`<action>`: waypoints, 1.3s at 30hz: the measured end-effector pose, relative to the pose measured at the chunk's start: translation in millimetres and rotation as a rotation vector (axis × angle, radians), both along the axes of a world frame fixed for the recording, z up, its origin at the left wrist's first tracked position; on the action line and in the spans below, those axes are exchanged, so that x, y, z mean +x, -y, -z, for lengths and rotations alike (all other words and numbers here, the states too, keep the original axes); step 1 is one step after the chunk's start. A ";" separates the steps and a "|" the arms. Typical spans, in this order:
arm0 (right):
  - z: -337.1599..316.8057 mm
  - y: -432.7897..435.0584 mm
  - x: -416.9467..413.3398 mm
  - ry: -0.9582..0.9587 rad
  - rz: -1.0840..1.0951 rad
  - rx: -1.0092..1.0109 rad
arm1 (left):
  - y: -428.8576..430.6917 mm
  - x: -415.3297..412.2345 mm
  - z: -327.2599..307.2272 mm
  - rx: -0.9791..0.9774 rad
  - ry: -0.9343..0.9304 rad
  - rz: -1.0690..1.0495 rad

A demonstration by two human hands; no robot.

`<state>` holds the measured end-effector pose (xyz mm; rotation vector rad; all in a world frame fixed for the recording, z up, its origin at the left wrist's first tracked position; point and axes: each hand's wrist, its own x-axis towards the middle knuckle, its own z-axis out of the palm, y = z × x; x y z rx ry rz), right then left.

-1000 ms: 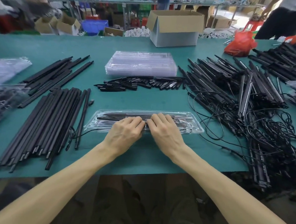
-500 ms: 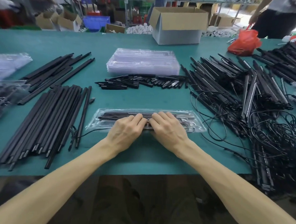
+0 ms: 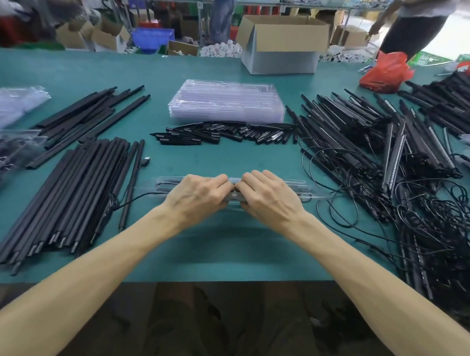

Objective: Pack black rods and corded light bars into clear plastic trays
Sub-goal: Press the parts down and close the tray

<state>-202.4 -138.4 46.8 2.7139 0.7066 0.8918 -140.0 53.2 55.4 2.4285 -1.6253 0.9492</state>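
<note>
A clear plastic tray (image 3: 309,191) holding black rods lies across the green table in front of me. Its near side is lifted and tilted. My left hand (image 3: 197,196) and my right hand (image 3: 271,198) grip the tray's middle side by side, fingers curled over its far edge, thumbs underneath. A black cord (image 3: 134,199) trails from the tray's left end. Black rods (image 3: 72,196) lie in a pile to the left. Corded light bars (image 3: 371,157) are heaped on the right with tangled cables (image 3: 430,229).
A stack of clear trays (image 3: 227,101) sits behind a row of short black pieces (image 3: 225,135). More rods (image 3: 90,115) lie far left by plastic bags (image 3: 7,127). An open cardboard box (image 3: 284,44) and a red bag (image 3: 386,72) stand at the back. People stand beyond.
Both hands went from pressing flat on the tray to curling round it. The tray's near side has risen off the table and it looks narrower.
</note>
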 end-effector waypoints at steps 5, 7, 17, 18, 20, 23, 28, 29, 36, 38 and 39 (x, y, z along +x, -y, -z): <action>-1.0 0.3 -0.5 -0.021 -0.040 0.051 | -0.4 -1.0 2.8 0.011 -0.020 0.019; -3.0 0.4 -0.4 -0.045 -0.052 0.052 | -0.1 0.6 4.3 0.009 -0.008 0.029; -8.7 3.5 3.9 -0.054 -0.068 0.045 | -0.9 11.9 8.0 0.017 0.060 0.014; -9.7 3.8 5.1 -0.051 -0.061 0.045 | -0.3 14.1 6.3 0.016 0.054 0.022; -12.2 4.7 7.5 -0.045 -0.054 0.048 | 1.0 18.0 2.5 0.022 0.040 0.033; -15.3 5.0 9.8 -0.045 -0.059 0.053 | 2.9 21.9 -1.8 0.032 0.024 0.054; -17.6 3.7 11.0 -0.071 -0.068 0.065 | 2.6 24.0 -1.3 0.028 0.025 0.057; -17.6 3.6 10.8 -0.080 -0.070 0.068 | 2.0 24.5 -0.2 0.024 0.031 0.061; -18.5 2.3 9.4 -0.106 -0.074 0.079 | 0.7 21.8 3.1 0.039 0.036 0.032; -18.5 1.6 8.9 -0.111 -0.071 0.071 | 1.4 20.3 3.4 0.037 0.026 0.025; -18.8 1.2 8.9 -0.109 -0.069 0.068 | 1.7 19.9 3.0 0.033 0.020 0.026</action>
